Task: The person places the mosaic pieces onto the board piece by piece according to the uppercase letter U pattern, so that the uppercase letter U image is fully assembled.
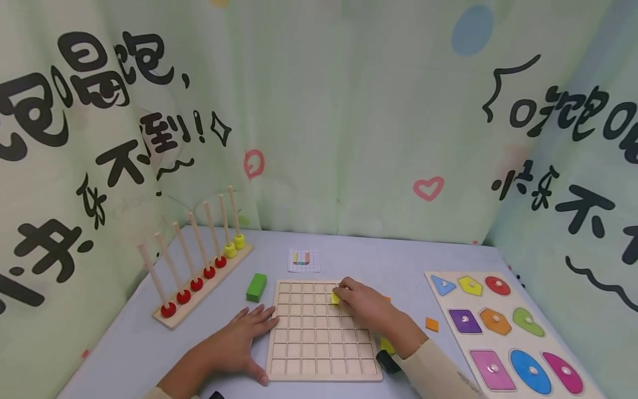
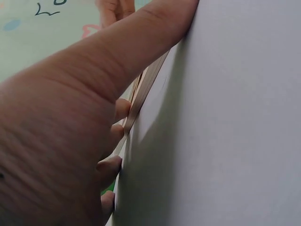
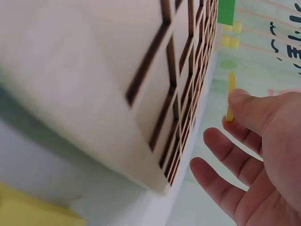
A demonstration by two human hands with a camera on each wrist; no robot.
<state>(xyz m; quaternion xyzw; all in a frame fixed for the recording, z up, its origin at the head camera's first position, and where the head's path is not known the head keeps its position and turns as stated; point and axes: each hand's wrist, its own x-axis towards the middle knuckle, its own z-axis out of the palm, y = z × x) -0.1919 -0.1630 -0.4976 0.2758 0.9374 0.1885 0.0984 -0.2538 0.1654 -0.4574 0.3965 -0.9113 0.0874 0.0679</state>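
A square wooden grid board (image 1: 319,332) lies flat on the table. My left hand (image 1: 239,343) rests along the board's left side with its fingers spread; in the left wrist view the thumb (image 2: 117,52) stretches past the board's edge. My right hand (image 1: 369,305) is over the upper right of the grid. Between thumb and fingers it pinches a thin yellow tile (image 3: 231,96), seen edge-on in the right wrist view. Whether the tile touches the grid I cannot tell.
A green block (image 1: 256,287) and a small pattern card (image 1: 303,260) lie beyond the board. The bead rack (image 1: 199,288) stands left. At right are an orange tile (image 1: 431,325), a yellow piece (image 1: 387,346) partly behind the right wrist, and a shape puzzle board (image 1: 468,302).
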